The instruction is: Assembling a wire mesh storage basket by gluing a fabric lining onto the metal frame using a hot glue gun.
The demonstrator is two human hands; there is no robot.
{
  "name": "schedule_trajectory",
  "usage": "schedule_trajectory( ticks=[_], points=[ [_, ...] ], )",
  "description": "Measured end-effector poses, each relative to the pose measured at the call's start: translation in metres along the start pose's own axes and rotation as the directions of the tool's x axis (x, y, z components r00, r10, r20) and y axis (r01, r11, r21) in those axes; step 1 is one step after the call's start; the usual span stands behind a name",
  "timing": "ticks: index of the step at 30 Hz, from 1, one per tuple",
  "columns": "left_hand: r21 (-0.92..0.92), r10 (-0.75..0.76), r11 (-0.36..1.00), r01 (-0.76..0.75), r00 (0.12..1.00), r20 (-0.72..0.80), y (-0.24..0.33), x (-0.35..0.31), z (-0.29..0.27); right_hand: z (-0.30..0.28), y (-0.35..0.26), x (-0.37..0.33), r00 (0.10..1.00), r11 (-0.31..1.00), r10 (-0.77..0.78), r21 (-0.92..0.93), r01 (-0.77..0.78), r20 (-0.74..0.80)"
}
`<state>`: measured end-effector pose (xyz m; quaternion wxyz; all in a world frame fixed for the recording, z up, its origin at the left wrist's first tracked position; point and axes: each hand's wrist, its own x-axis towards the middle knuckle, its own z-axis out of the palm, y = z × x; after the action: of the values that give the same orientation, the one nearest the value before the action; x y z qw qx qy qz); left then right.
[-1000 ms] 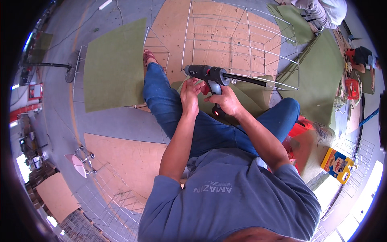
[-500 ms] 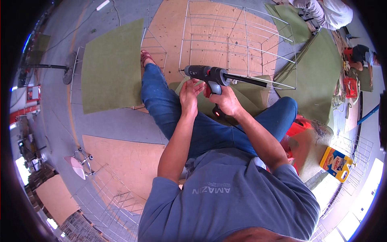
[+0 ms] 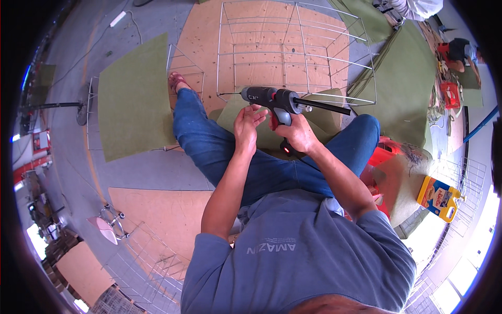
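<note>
My right hand (image 3: 296,132) is wrapped round the grip of a dark grey glue gun (image 3: 260,96), and a long black glue stick (image 3: 324,106) juts from its back end. The gun lies level, its nozzle pointing left toward a near corner of a wire frame (image 3: 307,52). Below the gun's front, my left hand (image 3: 246,129) is palm up with its fingers loosely apart, and I see nothing in it. Green sheet material (image 3: 230,116) lies under the hands, by the frame's near edge. A small red light shows at the base of the grip.
A green panel (image 3: 133,97) leans on another wire frame at left, by my foot. Stacked green sheets (image 3: 408,86) lie right. Near my right side are a yellow jug (image 3: 438,199) and red plastic items (image 3: 386,152). A pink-seated wheeled stool (image 3: 104,229) stands lower left. Other people work at upper right.
The view has shifted, so the wire frame and green panel sit further left. My grip on the glue gun is unchanged, and the left hand stays beneath its front.
</note>
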<state>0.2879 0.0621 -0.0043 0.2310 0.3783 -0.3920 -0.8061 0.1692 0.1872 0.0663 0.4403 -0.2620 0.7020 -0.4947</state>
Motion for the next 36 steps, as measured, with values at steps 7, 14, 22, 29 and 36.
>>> schedule_trajectory(
  ticks=[7,14,22,29,36],
  points=[
    [0.021,-0.030,0.999,0.028,0.996,0.083,-0.014,0.000,0.018,-0.022,0.003,-0.017,0.999,1.000,0.012,-0.022,-0.013,-0.046],
    [0.050,-0.070,0.997,0.064,0.989,0.127,-0.022,-0.007,0.048,-0.048,-0.004,-0.039,0.994,0.997,0.061,-0.034,-0.065,-0.094],
    [0.093,-0.115,0.991,0.099,0.974,0.195,-0.037,-0.010,0.070,-0.071,0.010,-0.056,0.984,0.997,0.075,0.000,-0.076,-0.164],
    [0.130,-0.158,0.983,0.129,0.957,0.245,-0.045,-0.014,0.092,-0.088,0.010,-0.074,0.970,0.994,0.107,0.000,-0.110,-0.220],
    [0.162,-0.195,0.975,0.153,0.937,0.289,-0.058,-0.015,0.113,-0.107,0.015,-0.089,0.959,0.990,0.135,0.000,-0.140,-0.248]
  ],
)
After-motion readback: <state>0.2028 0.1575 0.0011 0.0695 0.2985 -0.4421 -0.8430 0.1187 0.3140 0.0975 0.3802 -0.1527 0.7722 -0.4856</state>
